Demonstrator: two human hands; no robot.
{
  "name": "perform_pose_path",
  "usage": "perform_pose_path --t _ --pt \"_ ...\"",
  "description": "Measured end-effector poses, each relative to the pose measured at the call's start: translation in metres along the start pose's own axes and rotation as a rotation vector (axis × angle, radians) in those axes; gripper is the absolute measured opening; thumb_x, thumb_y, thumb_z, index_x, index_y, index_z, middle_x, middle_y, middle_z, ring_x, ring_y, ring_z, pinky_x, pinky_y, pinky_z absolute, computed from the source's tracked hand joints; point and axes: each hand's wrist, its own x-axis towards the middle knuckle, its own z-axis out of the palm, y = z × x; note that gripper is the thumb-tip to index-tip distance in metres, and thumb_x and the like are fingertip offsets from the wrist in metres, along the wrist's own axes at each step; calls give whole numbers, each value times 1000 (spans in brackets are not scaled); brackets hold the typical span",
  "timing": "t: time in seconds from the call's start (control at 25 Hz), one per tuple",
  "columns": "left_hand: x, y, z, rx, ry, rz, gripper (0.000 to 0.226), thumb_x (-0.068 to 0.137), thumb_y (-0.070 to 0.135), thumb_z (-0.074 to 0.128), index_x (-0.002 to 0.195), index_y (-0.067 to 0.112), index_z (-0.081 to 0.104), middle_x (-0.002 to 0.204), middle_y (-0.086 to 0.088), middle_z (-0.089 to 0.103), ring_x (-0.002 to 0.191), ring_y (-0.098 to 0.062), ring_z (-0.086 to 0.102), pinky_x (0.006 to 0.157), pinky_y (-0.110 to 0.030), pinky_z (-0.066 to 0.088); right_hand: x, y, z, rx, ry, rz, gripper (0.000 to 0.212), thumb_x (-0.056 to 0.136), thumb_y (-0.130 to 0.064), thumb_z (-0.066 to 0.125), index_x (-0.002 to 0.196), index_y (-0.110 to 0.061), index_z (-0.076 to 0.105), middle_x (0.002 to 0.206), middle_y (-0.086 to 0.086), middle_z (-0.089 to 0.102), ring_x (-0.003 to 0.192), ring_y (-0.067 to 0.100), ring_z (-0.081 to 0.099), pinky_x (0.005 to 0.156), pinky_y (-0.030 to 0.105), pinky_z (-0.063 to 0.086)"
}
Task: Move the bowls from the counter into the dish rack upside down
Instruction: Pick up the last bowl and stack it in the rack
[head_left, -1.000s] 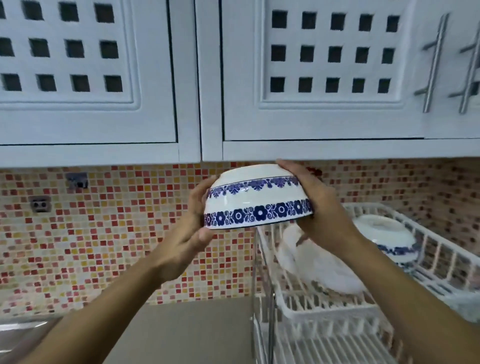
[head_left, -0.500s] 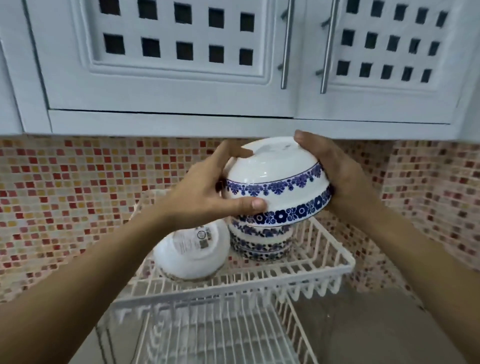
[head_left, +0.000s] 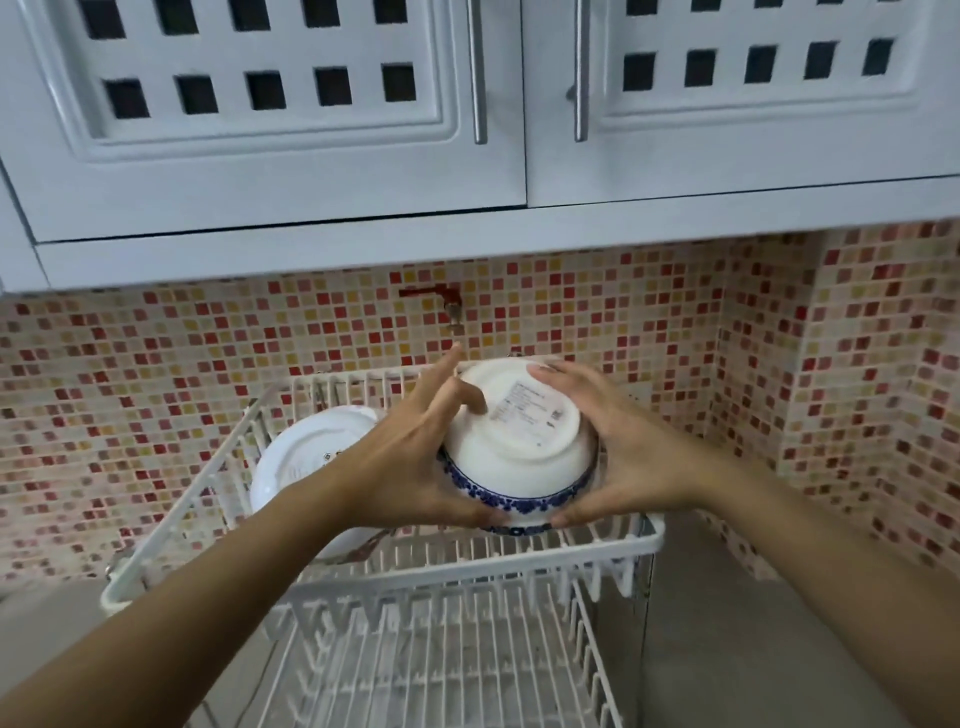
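A white bowl with blue flower bands (head_left: 519, 441) is upside down, its labelled base facing me, at the right of the upper tier of the white wire dish rack (head_left: 613, 551). My left hand (head_left: 410, 462) holds its left side and my right hand (head_left: 613, 452) its right side. It sits over a stack of like bowls, of which only a blue-patterned rim (head_left: 519, 529) shows beneath. Another white bowl (head_left: 296, 457) lies tilted in the rack's left part, partly hidden by my left forearm.
The rack's lower tier (head_left: 431, 665) stands in front of me with bare wire slots. White wall cabinets (head_left: 291, 130) hang low above the rack. A mosaic tile wall runs behind and to the right, with grey counter (head_left: 727, 623) on the rack's right.
Both hands have brought the upside-down bowl down from above the rack onto the stack at the rack's right. The view has tilted downward.
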Motion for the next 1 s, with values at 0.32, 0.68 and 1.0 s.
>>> perform_pose_path --t 0.32,0.68,1.0 --pt "3 -6 18 178 -9 0 116 48 76 66 140 43 3 150 3 8 139 -22 19 111 -46 36 8 5 15 -183 30 -60 136 55 -64 77 146 -35 -20 149 -16 -12 143 13 6 114 35 24" --pt "-2 -17 35 155 -11 -15 130 48 76 68 139 39 -17 150 15 -6 144 -15 4 113 -26 11 12 13 23 -116 -35 -75 134 53 -61 80 143 -35 -16 148 -15 -11 141 9 7 115 34 28" --pt "-1 -7 26 134 -87 -36 135 61 64 71 144 20 -25 149 14 -30 136 1 -25 107 -16 -10 16 18 26 -121 -78 -58 136 59 -60 76 141 -35 -29 152 -18 -30 143 4 -19 120 34 11"
